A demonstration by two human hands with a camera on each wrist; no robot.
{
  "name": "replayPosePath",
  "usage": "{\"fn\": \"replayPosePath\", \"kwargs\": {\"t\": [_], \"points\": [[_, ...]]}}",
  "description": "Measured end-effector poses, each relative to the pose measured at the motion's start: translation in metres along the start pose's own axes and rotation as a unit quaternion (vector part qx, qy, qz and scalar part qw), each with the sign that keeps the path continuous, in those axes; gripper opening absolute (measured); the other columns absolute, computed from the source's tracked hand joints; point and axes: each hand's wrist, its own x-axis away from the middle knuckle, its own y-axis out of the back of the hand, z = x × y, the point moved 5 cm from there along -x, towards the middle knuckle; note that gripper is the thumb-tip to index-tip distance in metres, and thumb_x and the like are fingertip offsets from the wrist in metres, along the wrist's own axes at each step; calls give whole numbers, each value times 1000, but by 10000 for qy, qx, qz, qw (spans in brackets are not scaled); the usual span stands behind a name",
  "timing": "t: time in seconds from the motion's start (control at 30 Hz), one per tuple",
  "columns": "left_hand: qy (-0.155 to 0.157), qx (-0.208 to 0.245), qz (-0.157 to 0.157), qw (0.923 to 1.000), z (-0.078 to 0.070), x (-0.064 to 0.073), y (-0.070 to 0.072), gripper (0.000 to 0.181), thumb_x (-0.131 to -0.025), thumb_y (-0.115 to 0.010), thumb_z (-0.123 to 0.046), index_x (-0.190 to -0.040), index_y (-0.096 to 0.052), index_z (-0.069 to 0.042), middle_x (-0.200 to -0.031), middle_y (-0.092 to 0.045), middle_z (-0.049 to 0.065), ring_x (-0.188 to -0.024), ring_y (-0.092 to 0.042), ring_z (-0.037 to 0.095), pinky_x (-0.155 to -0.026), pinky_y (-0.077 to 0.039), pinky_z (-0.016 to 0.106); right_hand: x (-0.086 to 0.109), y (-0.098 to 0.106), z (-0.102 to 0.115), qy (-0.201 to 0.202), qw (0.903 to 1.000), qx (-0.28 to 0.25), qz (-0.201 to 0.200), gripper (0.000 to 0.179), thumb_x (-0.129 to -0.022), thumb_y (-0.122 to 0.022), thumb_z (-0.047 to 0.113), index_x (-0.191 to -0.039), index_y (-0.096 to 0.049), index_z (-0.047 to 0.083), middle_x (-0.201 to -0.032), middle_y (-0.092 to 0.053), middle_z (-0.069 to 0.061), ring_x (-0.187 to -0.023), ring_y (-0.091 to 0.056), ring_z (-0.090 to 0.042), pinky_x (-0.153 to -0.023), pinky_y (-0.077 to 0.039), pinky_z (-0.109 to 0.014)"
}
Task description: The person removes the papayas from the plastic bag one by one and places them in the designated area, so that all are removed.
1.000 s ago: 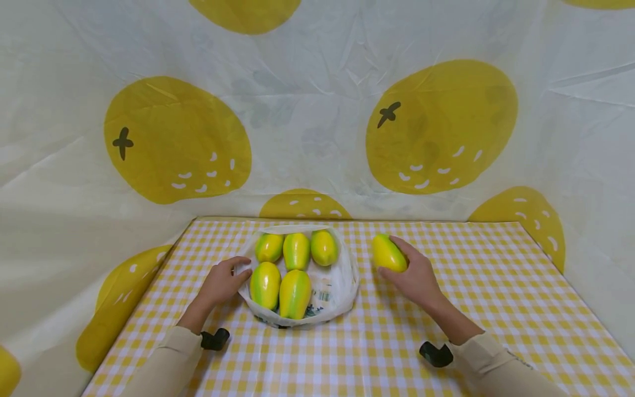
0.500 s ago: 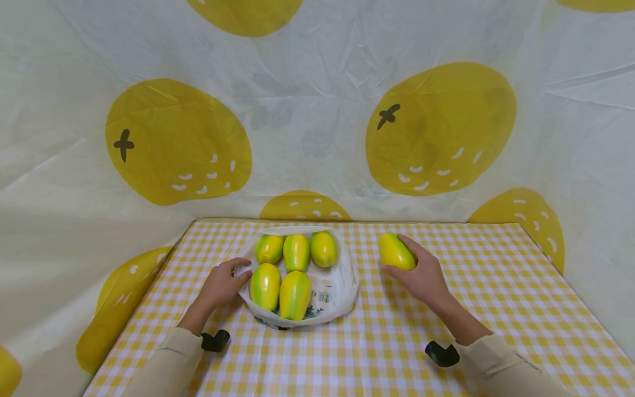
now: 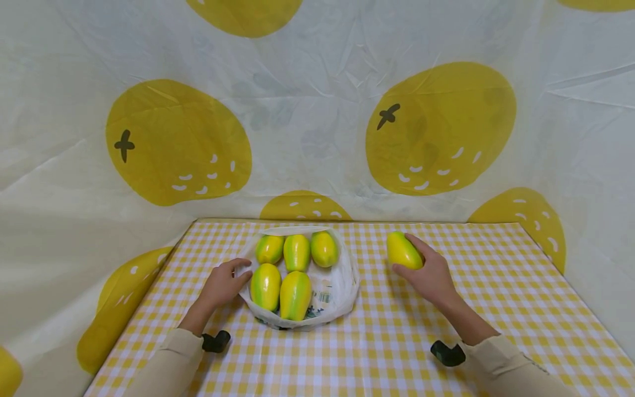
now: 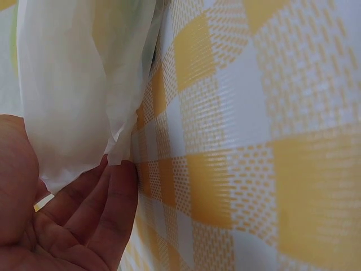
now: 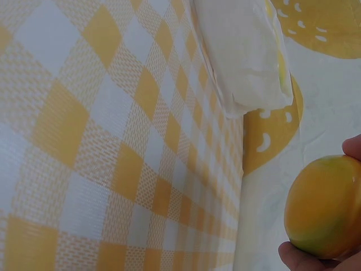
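A white plastic bag stands with its mouth spread wide on the table, holding several yellow-green mangoes. At the bag's left side my left hand grips its edge; in the left wrist view the plastic runs down between the thumb and the fingers. My right hand holds one more mango between thumb and fingers, to the right of the bag and apart from it. The right wrist view shows this mango only partly, with fingertips at its top and bottom.
A yellow-and-white checked cloth covers the table. Behind it hangs a pale curtain printed with large yellow fruit. A dark wrist camera mount sits at each sleeve cuff.
My right hand has moved steadily to the right with the mango, farther from the bag. The left hand and the bag have stayed in place.
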Motion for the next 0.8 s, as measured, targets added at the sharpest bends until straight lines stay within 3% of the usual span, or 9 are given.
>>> {"fn": "replayPosePath", "kwargs": {"t": [0.8], "points": [[-8, 84, 31, 10000, 1, 0, 0, 38, -103, -63, -25, -136, -67, -9, -132, -71, 18, -75, -55, 19, -67, -44, 32, -3, 16, -9, -1, 9998, 140, -167, 77, -94, -74, 27, -161, -39, 7, -149, -53, -30, -112, -60, -42, -82, -53, -41]]}}
